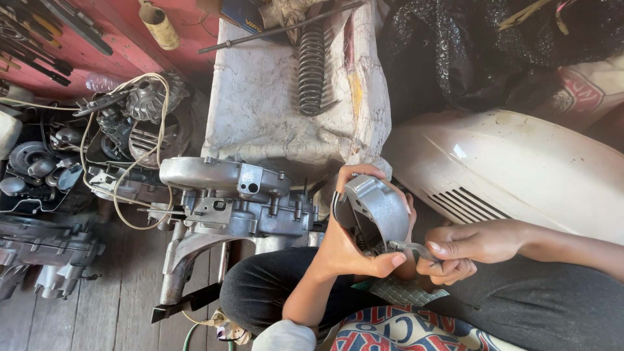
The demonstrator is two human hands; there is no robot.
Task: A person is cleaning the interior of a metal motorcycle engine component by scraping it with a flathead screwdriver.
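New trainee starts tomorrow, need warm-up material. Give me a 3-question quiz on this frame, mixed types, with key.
1. True or false: the left hand holds the grey metal cover above the person's lap.
2. What does the right hand grip?
A. a coil spring
B. a small metal tool at the cover's lower edge
C. a white hose
3. Fill in: the coil spring lies on a dirty white ____.

Key
1. True.
2. B: the small metal tool meets the cover's lower edge.
3. Cloth: the cloth covers a block behind the engine casing.
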